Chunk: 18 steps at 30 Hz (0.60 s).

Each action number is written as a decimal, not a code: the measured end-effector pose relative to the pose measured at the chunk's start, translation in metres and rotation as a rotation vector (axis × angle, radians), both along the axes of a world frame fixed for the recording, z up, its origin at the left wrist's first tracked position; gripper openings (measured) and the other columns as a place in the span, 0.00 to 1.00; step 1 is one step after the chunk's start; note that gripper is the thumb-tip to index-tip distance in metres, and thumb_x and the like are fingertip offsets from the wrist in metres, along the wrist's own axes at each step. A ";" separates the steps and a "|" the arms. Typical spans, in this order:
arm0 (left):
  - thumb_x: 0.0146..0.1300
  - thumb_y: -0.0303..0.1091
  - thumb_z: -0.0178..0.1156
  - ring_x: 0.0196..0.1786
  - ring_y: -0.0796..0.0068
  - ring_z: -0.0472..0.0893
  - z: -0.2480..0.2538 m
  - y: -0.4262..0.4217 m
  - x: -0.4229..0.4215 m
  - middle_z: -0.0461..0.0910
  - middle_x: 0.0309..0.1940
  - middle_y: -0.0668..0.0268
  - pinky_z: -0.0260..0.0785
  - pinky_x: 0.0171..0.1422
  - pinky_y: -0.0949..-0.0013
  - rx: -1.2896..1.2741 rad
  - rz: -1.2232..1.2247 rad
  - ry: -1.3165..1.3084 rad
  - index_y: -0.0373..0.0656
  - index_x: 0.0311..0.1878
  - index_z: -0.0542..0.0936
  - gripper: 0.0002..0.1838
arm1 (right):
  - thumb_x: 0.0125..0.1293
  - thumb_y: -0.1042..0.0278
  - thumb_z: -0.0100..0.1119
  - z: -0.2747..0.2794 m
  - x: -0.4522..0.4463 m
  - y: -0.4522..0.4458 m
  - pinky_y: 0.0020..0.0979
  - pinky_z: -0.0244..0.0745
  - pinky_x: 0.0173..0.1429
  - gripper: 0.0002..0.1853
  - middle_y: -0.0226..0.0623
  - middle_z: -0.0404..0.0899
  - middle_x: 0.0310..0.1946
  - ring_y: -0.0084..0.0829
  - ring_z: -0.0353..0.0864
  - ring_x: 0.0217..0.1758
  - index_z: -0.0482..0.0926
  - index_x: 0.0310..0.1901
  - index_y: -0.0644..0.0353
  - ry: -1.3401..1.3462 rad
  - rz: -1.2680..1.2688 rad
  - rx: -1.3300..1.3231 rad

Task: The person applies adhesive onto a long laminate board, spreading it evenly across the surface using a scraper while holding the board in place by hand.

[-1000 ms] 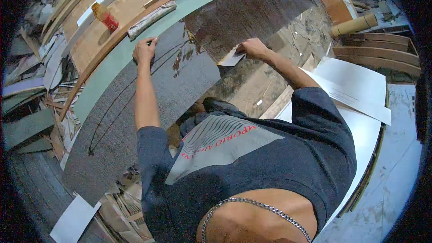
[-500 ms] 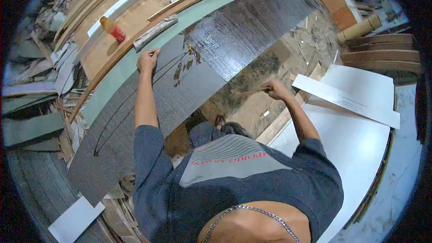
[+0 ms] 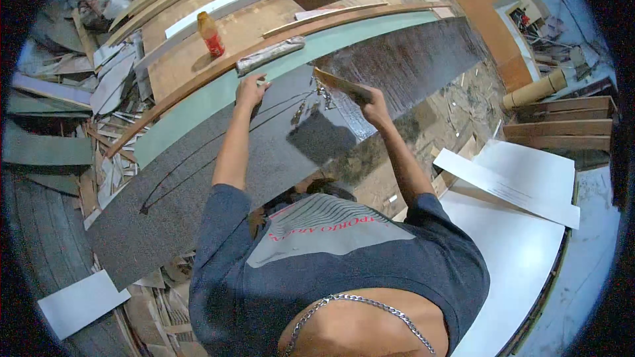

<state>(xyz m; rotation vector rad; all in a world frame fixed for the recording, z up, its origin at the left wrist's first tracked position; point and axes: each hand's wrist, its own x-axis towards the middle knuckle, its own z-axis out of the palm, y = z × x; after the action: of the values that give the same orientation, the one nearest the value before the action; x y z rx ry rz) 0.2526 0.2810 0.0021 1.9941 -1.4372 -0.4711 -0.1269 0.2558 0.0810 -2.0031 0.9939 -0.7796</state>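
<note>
A long dark grey sheet (image 3: pixel 218 165) lies across a pale green board (image 3: pixel 178 119). Its right part is coated with a brown, glossy liquid (image 3: pixel 397 59), and thin dark lines of it run over the left part. My right hand (image 3: pixel 375 107) is closed on a flat brown spreader (image 3: pixel 340 84), whose far end touches the wet patch near the sheet's middle. My left hand (image 3: pixel 250 90) is at the sheet's far edge with its fingers curled; what they grip is hidden. Just beyond it lies a rough, whitish roll (image 3: pixel 270 54).
An orange-brown bottle with a red label (image 3: pixel 211 34) stands on the wooden surface beyond. White panels (image 3: pixel 509 238) lie at the right, beside stacked brown boards (image 3: pixel 562 125) and a cardboard tube (image 3: pixel 534 89). Scrap pieces (image 3: pixel 119 86) crowd the left.
My right hand has swung from beside the sheet up onto it, bringing the spreader to the liquid. My left hand stays at the far edge. The view has shifted.
</note>
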 end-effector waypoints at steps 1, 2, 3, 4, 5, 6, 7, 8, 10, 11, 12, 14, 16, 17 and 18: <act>0.60 0.54 0.68 0.49 0.53 0.85 0.008 0.009 0.005 0.87 0.46 0.59 0.76 0.55 0.54 0.062 0.020 -0.056 0.57 0.44 0.89 0.16 | 0.56 0.83 0.58 -0.002 0.019 -0.006 0.29 0.76 0.55 0.20 0.37 0.87 0.44 0.26 0.84 0.49 0.84 0.51 0.62 -0.122 0.024 -0.038; 0.60 0.53 0.68 0.49 0.53 0.85 0.015 0.020 0.008 0.87 0.45 0.58 0.76 0.55 0.54 0.126 0.041 -0.111 0.55 0.43 0.89 0.16 | 0.52 0.82 0.59 -0.002 0.032 -0.011 0.31 0.77 0.55 0.23 0.40 0.87 0.46 0.28 0.85 0.51 0.85 0.52 0.56 -0.242 0.049 -0.071; 0.60 0.53 0.68 0.49 0.53 0.85 0.014 0.027 0.013 0.87 0.45 0.58 0.76 0.55 0.54 0.124 0.050 -0.109 0.55 0.43 0.89 0.16 | 0.52 0.82 0.59 -0.003 0.038 -0.018 0.31 0.77 0.55 0.23 0.40 0.87 0.46 0.28 0.85 0.51 0.85 0.52 0.56 -0.241 0.059 -0.073; 0.61 0.53 0.67 0.48 0.52 0.85 0.013 0.033 0.019 0.87 0.44 0.58 0.76 0.54 0.54 0.110 0.039 -0.098 0.55 0.43 0.89 0.16 | 0.52 0.82 0.59 -0.004 0.044 -0.024 0.31 0.76 0.58 0.24 0.40 0.86 0.50 0.33 0.84 0.55 0.85 0.53 0.56 -0.075 0.030 -0.190; 0.61 0.53 0.67 0.48 0.52 0.85 0.013 0.039 0.024 0.87 0.43 0.57 0.76 0.53 0.54 0.098 0.027 -0.088 0.54 0.43 0.89 0.15 | 0.52 0.82 0.59 -0.006 0.050 -0.028 0.31 0.75 0.62 0.25 0.40 0.85 0.53 0.37 0.83 0.59 0.84 0.54 0.56 0.089 -0.001 -0.304; 0.61 0.53 0.67 0.48 0.52 0.85 0.013 0.044 0.024 0.87 0.43 0.57 0.76 0.53 0.54 0.097 0.035 -0.089 0.54 0.43 0.89 0.15 | 0.52 0.82 0.59 -0.008 0.054 -0.032 0.31 0.75 0.62 0.25 0.40 0.85 0.53 0.37 0.83 0.59 0.84 0.54 0.56 0.087 0.007 -0.305; 0.61 0.52 0.67 0.47 0.51 0.85 0.015 0.045 0.020 0.87 0.42 0.57 0.76 0.52 0.53 0.070 0.065 -0.118 0.54 0.42 0.89 0.15 | 0.51 0.79 0.61 -0.010 0.059 -0.037 0.34 0.75 0.62 0.26 0.38 0.84 0.54 0.39 0.82 0.60 0.84 0.54 0.52 0.152 0.040 -0.446; 0.61 0.51 0.66 0.46 0.51 0.85 0.016 0.048 0.016 0.87 0.40 0.57 0.76 0.51 0.53 0.047 0.095 -0.147 0.54 0.42 0.89 0.14 | 0.51 0.76 0.64 -0.013 0.063 -0.042 0.37 0.76 0.62 0.26 0.37 0.84 0.55 0.41 0.81 0.61 0.84 0.55 0.49 0.217 0.072 -0.584; 0.62 0.50 0.66 0.45 0.49 0.85 0.020 0.046 0.015 0.87 0.40 0.56 0.77 0.51 0.52 0.035 0.100 -0.133 0.54 0.41 0.89 0.14 | 0.50 0.69 0.67 -0.033 0.061 -0.063 0.39 0.76 0.62 0.29 0.30 0.83 0.58 0.38 0.80 0.63 0.82 0.59 0.44 0.378 0.084 -0.732; 0.61 0.51 0.66 0.44 0.49 0.85 0.021 0.044 0.016 0.87 0.39 0.56 0.77 0.50 0.52 0.043 0.114 -0.101 0.53 0.41 0.89 0.14 | 0.50 0.69 0.67 -0.035 0.062 -0.064 0.39 0.75 0.62 0.31 0.29 0.81 0.60 0.37 0.79 0.64 0.81 0.61 0.43 0.447 0.094 -0.754; 0.61 0.51 0.66 0.44 0.49 0.85 0.016 0.046 0.016 0.87 0.39 0.56 0.77 0.50 0.52 0.061 0.124 -0.065 0.53 0.40 0.89 0.14 | 0.50 0.69 0.67 -0.041 0.060 -0.063 0.39 0.73 0.63 0.33 0.28 0.80 0.62 0.36 0.78 0.65 0.79 0.62 0.41 0.521 0.106 -0.765; 0.61 0.51 0.66 0.45 0.49 0.85 0.008 0.045 0.020 0.87 0.39 0.55 0.76 0.51 0.52 0.006 0.118 -0.096 0.53 0.40 0.89 0.14 | 0.49 0.68 0.68 -0.052 0.064 -0.074 0.39 0.72 0.63 0.35 0.26 0.79 0.63 0.35 0.76 0.67 0.78 0.64 0.40 0.518 0.097 -0.772; 0.61 0.52 0.66 0.47 0.50 0.84 0.006 0.046 0.020 0.87 0.40 0.56 0.76 0.51 0.52 0.008 0.102 -0.091 0.54 0.40 0.89 0.14 | 0.53 0.66 0.65 -0.051 0.069 -0.071 0.39 0.72 0.62 0.32 0.26 0.79 0.63 0.36 0.76 0.66 0.78 0.64 0.40 0.516 0.094 -0.790; 0.61 0.52 0.66 0.47 0.50 0.84 0.007 0.046 0.019 0.87 0.40 0.56 0.76 0.51 0.52 0.011 0.099 -0.088 0.54 0.40 0.89 0.14 | 0.58 0.64 0.59 -0.049 0.072 -0.070 0.39 0.72 0.62 0.28 0.27 0.79 0.63 0.36 0.76 0.66 0.78 0.64 0.40 0.497 0.087 -0.799; 0.61 0.52 0.66 0.48 0.50 0.84 0.007 0.044 0.019 0.87 0.41 0.57 0.76 0.52 0.51 0.041 0.113 -0.087 0.55 0.40 0.89 0.14 | 0.58 0.64 0.59 -0.050 0.077 -0.071 0.39 0.72 0.62 0.28 0.27 0.79 0.63 0.36 0.76 0.66 0.78 0.64 0.40 0.499 0.086 -0.799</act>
<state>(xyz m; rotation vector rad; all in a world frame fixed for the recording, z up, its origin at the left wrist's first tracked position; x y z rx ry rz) 0.2719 0.3253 0.0096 2.1383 -1.3676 -0.3714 -0.0501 0.1849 0.0312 -3.0177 0.9296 -0.7032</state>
